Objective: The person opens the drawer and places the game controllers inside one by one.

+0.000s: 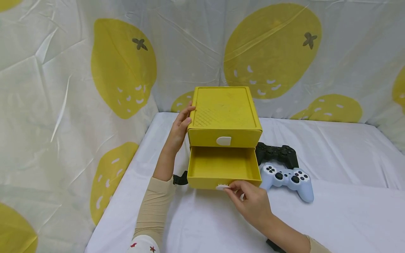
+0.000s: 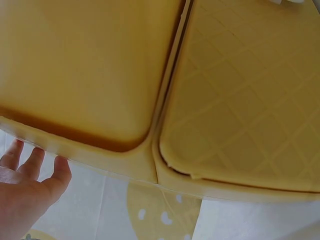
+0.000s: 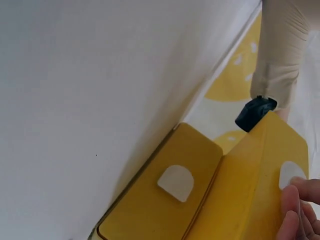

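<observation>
A yellow two-drawer box stands on the white cloth, its upper drawer closed and its lower drawer pulled out, with a bare inside. My right hand pinches the white pull tab on the lower drawer's front; the right wrist view shows thumb and fingers at this tab. Against the box's left side rests my left hand. In the left wrist view, that hand's fingertips touch the box's edge. Another white tab is on the upper drawer.
Right of the box lie a black game controller and a light blue game controller in front of it. Part of a black object shows by the left forearm. Another dark object lies partly under the right forearm. A lemon-print curtain hangs behind.
</observation>
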`<state>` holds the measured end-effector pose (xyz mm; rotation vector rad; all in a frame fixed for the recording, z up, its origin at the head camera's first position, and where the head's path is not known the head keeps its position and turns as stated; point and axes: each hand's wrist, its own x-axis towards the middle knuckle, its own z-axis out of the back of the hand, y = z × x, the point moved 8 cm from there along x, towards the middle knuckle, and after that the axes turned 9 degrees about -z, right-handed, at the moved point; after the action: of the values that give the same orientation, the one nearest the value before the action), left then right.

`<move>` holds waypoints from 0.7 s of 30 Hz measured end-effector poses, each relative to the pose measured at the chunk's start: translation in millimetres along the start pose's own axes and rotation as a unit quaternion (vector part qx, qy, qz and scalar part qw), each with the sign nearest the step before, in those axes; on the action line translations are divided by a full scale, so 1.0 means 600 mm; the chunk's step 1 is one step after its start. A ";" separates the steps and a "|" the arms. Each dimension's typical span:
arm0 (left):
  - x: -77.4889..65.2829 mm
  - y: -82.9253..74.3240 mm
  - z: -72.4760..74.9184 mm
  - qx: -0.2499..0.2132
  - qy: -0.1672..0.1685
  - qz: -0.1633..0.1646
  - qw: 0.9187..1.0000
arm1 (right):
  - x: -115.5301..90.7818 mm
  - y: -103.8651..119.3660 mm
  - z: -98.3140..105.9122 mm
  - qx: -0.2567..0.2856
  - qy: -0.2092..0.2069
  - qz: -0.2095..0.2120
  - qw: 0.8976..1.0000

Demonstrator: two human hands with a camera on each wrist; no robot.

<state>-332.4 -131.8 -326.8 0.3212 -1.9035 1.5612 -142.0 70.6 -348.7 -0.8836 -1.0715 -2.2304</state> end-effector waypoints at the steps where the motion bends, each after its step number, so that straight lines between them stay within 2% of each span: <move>1: 0.000 0.000 0.000 0.000 0.001 -0.001 1.000 | -0.001 0.000 0.000 -0.001 0.001 -0.002 1.000; 21: 0.000 -0.001 0.000 -0.019 0.002 -0.007 1.000 | -0.016 0.012 0.007 -0.010 0.008 -0.024 1.000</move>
<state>-332.1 -131.9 -325.9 0.3142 -1.9211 1.5131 -129.1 71.6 -350.2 -0.8547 -1.0756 -2.2877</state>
